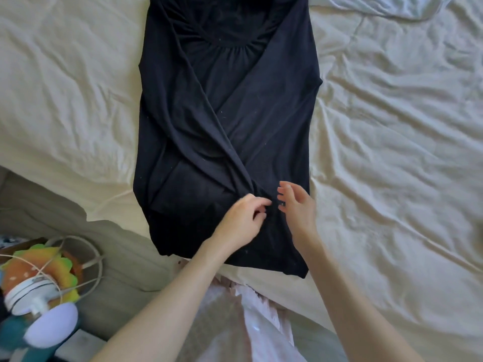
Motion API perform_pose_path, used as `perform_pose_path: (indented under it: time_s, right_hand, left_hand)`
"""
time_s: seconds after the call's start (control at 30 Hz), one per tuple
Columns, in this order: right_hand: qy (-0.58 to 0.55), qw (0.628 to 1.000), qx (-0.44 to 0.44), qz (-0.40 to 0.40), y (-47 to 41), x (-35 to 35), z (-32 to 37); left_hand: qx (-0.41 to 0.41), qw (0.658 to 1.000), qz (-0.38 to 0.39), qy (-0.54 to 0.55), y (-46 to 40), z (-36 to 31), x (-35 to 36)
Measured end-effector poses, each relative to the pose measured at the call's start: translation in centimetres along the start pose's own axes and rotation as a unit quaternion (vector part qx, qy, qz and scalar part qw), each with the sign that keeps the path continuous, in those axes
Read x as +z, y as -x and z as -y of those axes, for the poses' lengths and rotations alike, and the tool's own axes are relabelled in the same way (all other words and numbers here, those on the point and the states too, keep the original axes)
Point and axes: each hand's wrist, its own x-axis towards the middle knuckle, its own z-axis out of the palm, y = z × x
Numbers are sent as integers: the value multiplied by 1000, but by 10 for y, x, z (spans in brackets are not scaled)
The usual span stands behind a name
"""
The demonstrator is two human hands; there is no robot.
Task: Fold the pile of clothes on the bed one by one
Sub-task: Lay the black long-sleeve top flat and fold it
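Note:
A black long-sleeved top (224, 105) lies flat on the cream bed sheet (392, 152), neckline away from me, hem at the bed's near edge. Both sleeves are folded inward and cross over its front. My left hand (241, 220) pinches the sleeve end near the lower middle of the top, fingers curled on the cloth. My right hand (296, 205) hovers just right of it with fingers spread and relaxed, holding nothing.
The wrinkled sheet spreads on both sides of the top. A pale grey cloth (386, 6) lies at the far right. Left of the bed, low down, sit a colourful plush toy (39, 265), white cables (78, 246) and a white device (34, 293).

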Motion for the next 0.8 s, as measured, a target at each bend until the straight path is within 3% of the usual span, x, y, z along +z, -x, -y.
perform_pose_path:
  time_s: [0.1,0.17,0.23,0.3,0.37,0.47,0.53,0.6,0.67,0.73,0.8]
  right_hand:
    - [-27,998,48,-6,5,-18,-9]
    - [32,999,39,-6,10,-25,-18]
    - [130,990,-43,15,16,-25,-26]
    - [278,945,-161,62,22,-19,-33]
    - [418,872,-237,95,25,-9,-38]
    - [532,809,-239,69,21,1,-40]
    - [598,754,-259,77,17,4,-44]
    - [649,703,-274,101,11,5,-47]
    - [675,668,-297,99,9,3,-49]
    - [678,650,-331,88,10,0,-49]
    - [670,641,-366,79,13,-5,-50]
  left_hand:
    - [69,991,42,106,19,-14,14]
    - [70,989,-36,129,27,-11,14]
    - [11,982,-158,104,27,0,7]
    - [-76,973,-206,71,20,13,-4]
    - [-103,977,-187,13,12,22,-12]
    - [-64,983,-159,-65,-4,24,-19]
    - [-93,985,-135,-60,-16,20,-20]
    - [-191,970,-122,84,-28,9,-23]
    - [-266,909,-145,287,-34,-5,-27]
    - [-281,856,-157,405,-35,-15,-33]
    - [-250,844,-119,459,-33,-21,-37]
